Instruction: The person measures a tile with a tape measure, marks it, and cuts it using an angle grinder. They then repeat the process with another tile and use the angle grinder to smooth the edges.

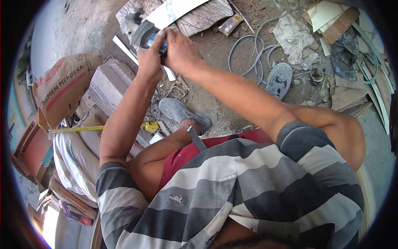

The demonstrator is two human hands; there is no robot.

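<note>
Both of my hands are wrapped round a dusty grey angle grinder (145,32) at the upper left of the head view. My left hand (148,60) closes on the near side of its body, thumb pointing up along it. Around the rear of the body, my right hand (181,49) is closed too. The grinder's head points away to the upper left, and its disc is hard to make out. Just beyond the tool lies a white tile piece (174,11) on a marbled slab (207,18). A narrow white strip (124,49) lies below the grinder.
At left stand a cement bag (66,85), a concrete block (110,81) and an extended yellow tape measure (151,126). A grey hose (253,52), a crumpled cloth (295,41), a tin (316,75) and tile offcuts (329,16) lie to the right. My shoes (182,113) rest on dusty ground.
</note>
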